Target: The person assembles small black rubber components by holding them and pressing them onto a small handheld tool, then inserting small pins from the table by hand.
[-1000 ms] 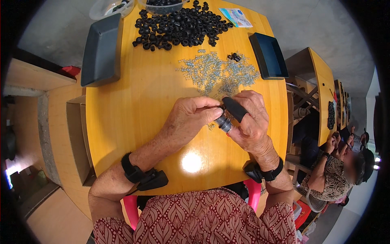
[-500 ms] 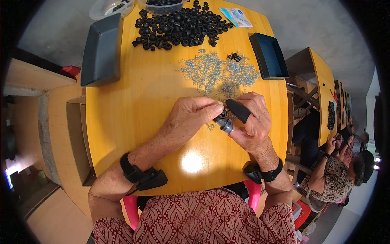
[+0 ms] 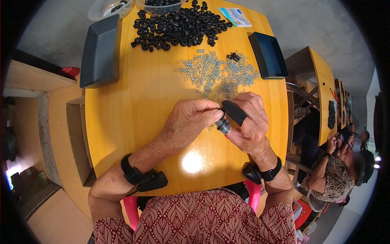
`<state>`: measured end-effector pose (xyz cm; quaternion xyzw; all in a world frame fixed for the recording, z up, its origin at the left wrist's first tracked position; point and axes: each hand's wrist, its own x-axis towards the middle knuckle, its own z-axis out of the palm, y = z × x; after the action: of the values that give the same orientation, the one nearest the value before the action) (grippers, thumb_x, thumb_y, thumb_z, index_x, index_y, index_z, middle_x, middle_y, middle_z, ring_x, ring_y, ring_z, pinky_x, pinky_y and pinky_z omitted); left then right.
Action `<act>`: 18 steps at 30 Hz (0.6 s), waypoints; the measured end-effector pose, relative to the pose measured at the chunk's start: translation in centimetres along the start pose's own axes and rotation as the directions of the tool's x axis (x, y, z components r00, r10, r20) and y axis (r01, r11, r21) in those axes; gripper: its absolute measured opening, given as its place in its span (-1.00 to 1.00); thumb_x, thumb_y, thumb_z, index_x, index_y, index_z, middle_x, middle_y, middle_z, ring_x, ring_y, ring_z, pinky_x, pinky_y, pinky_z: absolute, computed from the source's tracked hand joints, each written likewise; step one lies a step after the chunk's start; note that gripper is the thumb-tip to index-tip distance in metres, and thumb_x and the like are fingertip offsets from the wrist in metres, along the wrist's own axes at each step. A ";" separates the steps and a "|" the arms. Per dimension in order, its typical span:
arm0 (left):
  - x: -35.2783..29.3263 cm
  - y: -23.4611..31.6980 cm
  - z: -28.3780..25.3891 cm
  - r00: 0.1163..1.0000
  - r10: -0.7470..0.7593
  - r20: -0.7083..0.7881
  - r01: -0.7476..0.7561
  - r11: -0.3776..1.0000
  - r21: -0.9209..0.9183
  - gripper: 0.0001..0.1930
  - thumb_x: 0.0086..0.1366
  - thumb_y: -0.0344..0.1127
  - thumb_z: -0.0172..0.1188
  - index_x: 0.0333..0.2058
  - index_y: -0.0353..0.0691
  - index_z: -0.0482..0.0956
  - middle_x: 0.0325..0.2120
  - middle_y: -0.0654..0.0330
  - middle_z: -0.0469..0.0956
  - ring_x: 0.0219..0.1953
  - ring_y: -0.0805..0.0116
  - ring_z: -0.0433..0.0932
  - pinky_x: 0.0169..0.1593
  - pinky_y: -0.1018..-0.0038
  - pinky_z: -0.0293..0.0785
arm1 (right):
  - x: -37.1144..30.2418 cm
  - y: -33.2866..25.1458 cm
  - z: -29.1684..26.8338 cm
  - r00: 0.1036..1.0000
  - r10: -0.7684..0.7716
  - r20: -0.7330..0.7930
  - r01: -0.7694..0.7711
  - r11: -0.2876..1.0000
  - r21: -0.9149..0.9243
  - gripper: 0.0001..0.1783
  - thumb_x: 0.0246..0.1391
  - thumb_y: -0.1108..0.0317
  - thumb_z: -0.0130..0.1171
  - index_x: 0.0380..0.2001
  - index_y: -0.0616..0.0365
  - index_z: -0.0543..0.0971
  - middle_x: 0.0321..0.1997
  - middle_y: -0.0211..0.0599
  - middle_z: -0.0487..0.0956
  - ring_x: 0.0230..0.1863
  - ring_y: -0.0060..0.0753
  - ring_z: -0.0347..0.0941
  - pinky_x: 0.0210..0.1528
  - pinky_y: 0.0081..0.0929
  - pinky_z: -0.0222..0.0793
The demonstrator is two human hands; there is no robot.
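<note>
My left hand [image 3: 187,122] and my right hand [image 3: 255,124] meet over the middle of the table, fingertips almost touching. Thumb and forefinger of the left are pinched together at a small black part [image 3: 220,118], mostly hidden by the fingers. From the other side, the right thumb and forefinger close on the same part. A black finger sleeve [image 3: 235,112] covers the right forefinger. Around the right thumb is a dark grey wrapping [image 3: 223,127]. Just beyond the hands lie many tiny shiny, silvery-clear pieces [image 3: 203,72], with a few small black parts [image 3: 233,57] among them.
A large heap of black rounded parts [image 3: 178,28] covers the table's far side, by a clear plastic tub [image 3: 160,9]. Dark trays stand at the left [image 3: 100,53] and right [image 3: 269,56] edges. A packet [image 3: 235,17] lies far right. Another person [image 3: 333,179] sits at right.
Both hands stay together with only slight finger movement. The right forefinger and thumb have shifted a little left, and the black part between the fingertips shows less than before.
</note>
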<state>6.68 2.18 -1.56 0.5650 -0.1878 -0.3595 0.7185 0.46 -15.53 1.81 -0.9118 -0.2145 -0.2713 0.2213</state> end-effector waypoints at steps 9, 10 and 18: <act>0.0 0.4 -0.1 0.997 -0.044 0.067 0.044 0.999 0.000 -0.78 0.35 -0.36 0.11 -0.15 -0.39 0.58 -0.29 0.26 0.61 -0.20 0.57 0.50 -0.05 0.59 0.41 | -0.4 0.0 0.2 0.999 0.040 -0.025 -0.039 0.999 0.006 -0.60 -0.37 0.43 0.43 -0.32 0.25 0.59 -0.37 -0.21 0.53 -0.31 -0.12 0.50 -0.17 -0.19 0.40; 0.0 0.5 -0.1 0.997 -0.036 0.068 0.035 0.999 0.007 -0.78 0.35 -0.36 0.11 -0.15 -0.39 0.58 -0.28 0.25 0.62 -0.19 0.56 0.51 -0.04 0.59 0.41 | -0.4 -0.1 0.1 0.998 0.049 -0.030 -0.049 0.999 -0.001 -0.59 -0.37 0.44 0.43 -0.32 0.25 0.59 -0.37 -0.22 0.53 -0.30 -0.13 0.50 -0.17 -0.20 0.40; 0.2 0.6 0.1 0.996 -0.031 0.089 0.052 0.967 -0.248 -0.74 0.33 -0.29 0.17 -0.12 -0.38 0.60 -0.35 0.33 0.58 -0.28 0.61 0.45 -0.17 0.63 0.39 | -0.8 -0.4 0.4 0.987 0.144 -0.075 -0.139 0.988 0.059 -0.62 -0.31 0.44 0.43 -0.31 0.21 0.58 -0.34 -0.24 0.55 -0.28 -0.14 0.50 -0.16 -0.23 0.40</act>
<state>6.96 2.03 -1.04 0.4581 -0.1593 -0.4190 0.7676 -0.14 -15.23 1.16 -0.9071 -0.1474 -0.2849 0.2725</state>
